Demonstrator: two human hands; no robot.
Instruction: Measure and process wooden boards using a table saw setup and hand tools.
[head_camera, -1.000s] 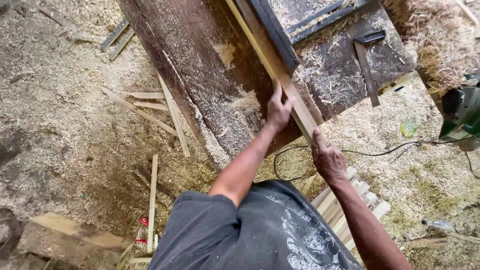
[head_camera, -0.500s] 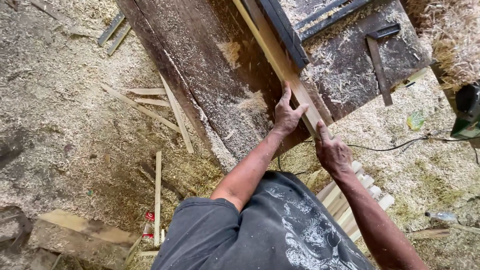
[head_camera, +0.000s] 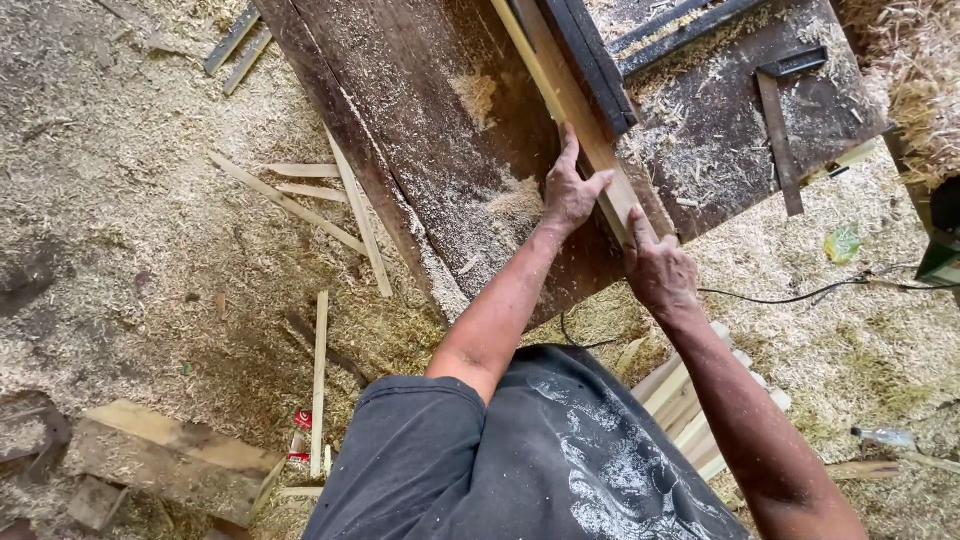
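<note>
Both hands were on one pale wooden strip (head_camera: 575, 110) lying on the dark worktop (head_camera: 420, 130), its long axis running away and leftward. Left hand (head_camera: 572, 185), farther up, pressed with fingers spread; right hand (head_camera: 660, 270) clasped the near end.

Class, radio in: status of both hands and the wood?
Left hand flat against wooden strip. Right hand gripping its near end. Dark fence alongside.
</note>
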